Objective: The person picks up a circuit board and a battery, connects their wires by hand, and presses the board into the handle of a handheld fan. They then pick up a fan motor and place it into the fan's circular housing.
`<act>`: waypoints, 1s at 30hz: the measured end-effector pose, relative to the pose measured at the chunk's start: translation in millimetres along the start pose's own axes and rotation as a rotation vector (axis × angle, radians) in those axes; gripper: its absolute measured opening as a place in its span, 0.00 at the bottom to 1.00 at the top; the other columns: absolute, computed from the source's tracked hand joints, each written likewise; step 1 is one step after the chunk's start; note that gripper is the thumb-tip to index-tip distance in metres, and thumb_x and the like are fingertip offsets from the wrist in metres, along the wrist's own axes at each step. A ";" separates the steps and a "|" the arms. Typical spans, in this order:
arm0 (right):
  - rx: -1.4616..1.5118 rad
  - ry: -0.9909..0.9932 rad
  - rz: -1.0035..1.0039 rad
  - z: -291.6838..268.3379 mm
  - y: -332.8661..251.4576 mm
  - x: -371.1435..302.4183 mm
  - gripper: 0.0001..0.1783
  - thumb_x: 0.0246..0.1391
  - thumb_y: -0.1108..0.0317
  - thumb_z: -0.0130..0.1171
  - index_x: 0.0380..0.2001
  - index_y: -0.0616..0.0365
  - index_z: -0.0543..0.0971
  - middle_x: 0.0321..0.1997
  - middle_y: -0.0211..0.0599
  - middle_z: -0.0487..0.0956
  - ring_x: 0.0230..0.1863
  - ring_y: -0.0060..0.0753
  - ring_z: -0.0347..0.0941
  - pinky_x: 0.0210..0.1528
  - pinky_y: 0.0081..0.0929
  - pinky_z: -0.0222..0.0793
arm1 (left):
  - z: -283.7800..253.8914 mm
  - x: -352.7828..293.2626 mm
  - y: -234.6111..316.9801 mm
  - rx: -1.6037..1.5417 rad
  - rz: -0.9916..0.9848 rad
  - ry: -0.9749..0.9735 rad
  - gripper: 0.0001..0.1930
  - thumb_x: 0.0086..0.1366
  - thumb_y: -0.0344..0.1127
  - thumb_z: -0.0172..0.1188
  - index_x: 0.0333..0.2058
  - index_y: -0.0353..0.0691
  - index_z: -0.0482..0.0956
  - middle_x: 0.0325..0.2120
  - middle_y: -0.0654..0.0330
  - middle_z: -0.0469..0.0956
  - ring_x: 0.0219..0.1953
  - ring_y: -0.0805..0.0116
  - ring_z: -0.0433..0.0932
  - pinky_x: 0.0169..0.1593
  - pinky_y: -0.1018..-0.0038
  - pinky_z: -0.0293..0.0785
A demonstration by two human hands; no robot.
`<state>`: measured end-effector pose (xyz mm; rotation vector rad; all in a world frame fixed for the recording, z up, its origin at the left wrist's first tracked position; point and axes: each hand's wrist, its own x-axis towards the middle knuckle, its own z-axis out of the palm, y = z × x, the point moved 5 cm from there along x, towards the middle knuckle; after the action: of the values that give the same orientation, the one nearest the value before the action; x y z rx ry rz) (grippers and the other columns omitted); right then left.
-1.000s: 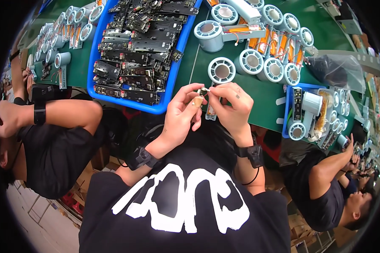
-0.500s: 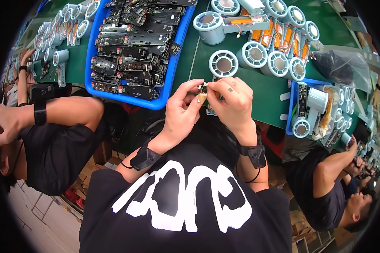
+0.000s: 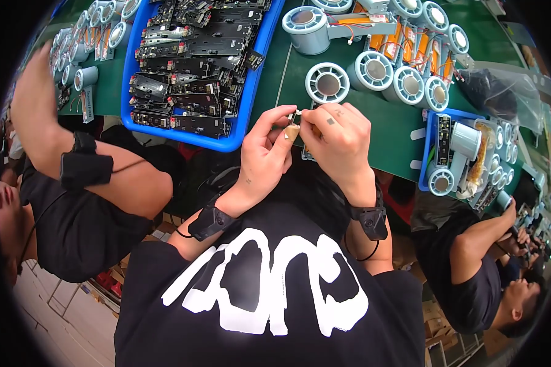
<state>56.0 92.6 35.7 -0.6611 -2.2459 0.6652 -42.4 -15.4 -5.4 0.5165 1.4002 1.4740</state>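
Note:
My left hand [image 3: 264, 144] is closed in a pinch, its thumb wearing a tan cover. Between its fingertips is a small dark part with a white end [image 3: 294, 116], too small to name. My right hand [image 3: 341, 137] pinches at the white end from the other side, its fingertips touching the left ones. Just beyond the hands lies a light-blue round fan head [image 3: 326, 83] with a spoked rim; what joins it beneath my hands is mostly hidden. A bit of a board-like piece [image 3: 308, 153] shows below, between the hands.
A blue tray [image 3: 231, 142] of black circuit boards stands at the left on the green table [image 3: 379, 131]. Several light-blue fans [image 3: 372, 70] with orange battery packs lie far right. A smaller blue tray [image 3: 423, 156] holds more fans. Co-workers sit on both sides.
My hands keep the same pinch at nearly the same place. The view has shifted slightly. At the left, a co-worker's arm has swung up and forward.

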 end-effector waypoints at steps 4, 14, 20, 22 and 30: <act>-0.017 -0.023 -0.015 -0.7 -1.0 1.4 0.09 0.42 0.77 0.71 0.26 0.56 0.80 0.22 0.28 0.77 0.21 0.34 0.71 0.25 0.30 0.65 | 0.0 1.5 -2.3 -0.043 -0.006 0.009 0.17 0.74 0.32 0.57 0.59 0.39 0.71 0.37 0.66 0.74 0.20 0.86 0.66 0.19 0.85 0.58; 0.014 -0.080 0.009 -8.1 0.1 -1.0 0.08 0.44 0.77 0.70 0.29 0.59 0.81 0.26 0.36 0.79 0.26 0.42 0.77 0.30 0.34 0.72 | 0.2 -0.7 -6.4 0.092 -0.046 0.001 0.17 0.75 0.28 0.54 0.60 0.37 0.71 0.41 0.60 0.72 0.20 0.83 0.65 0.17 0.84 0.60; -0.048 -0.120 -0.065 -2.6 -2.9 0.8 0.07 0.45 0.77 0.69 0.30 0.59 0.81 0.27 0.37 0.80 0.27 0.43 0.77 0.31 0.35 0.72 | -1.4 1.9 0.0 0.063 -0.053 -0.025 0.17 0.74 0.28 0.54 0.59 0.36 0.71 0.39 0.62 0.73 0.19 0.85 0.65 0.18 0.84 0.59; -0.058 -0.128 -0.093 -2.4 -4.7 6.2 0.06 0.43 0.77 0.65 0.26 0.57 0.79 0.25 0.35 0.78 0.26 0.40 0.76 0.30 0.34 0.71 | -0.2 5.0 6.4 0.086 -0.068 -0.019 0.16 0.74 0.28 0.55 0.58 0.35 0.71 0.39 0.62 0.74 0.19 0.85 0.64 0.18 0.84 0.58; -0.137 -0.387 -0.114 -24.9 -1.7 1.0 0.07 0.42 0.77 0.64 0.29 0.59 0.78 0.24 0.38 0.72 0.27 0.43 0.73 0.30 0.39 0.70 | 14.5 15.3 -5.4 0.053 0.011 -0.161 0.17 0.71 0.28 0.59 0.57 0.34 0.74 0.46 0.60 0.79 0.49 0.71 0.74 0.54 0.69 0.67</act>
<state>73.2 98.6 52.9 -0.4959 -2.6835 0.6284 -34.6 3.9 -11.8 0.6620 1.3140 1.3758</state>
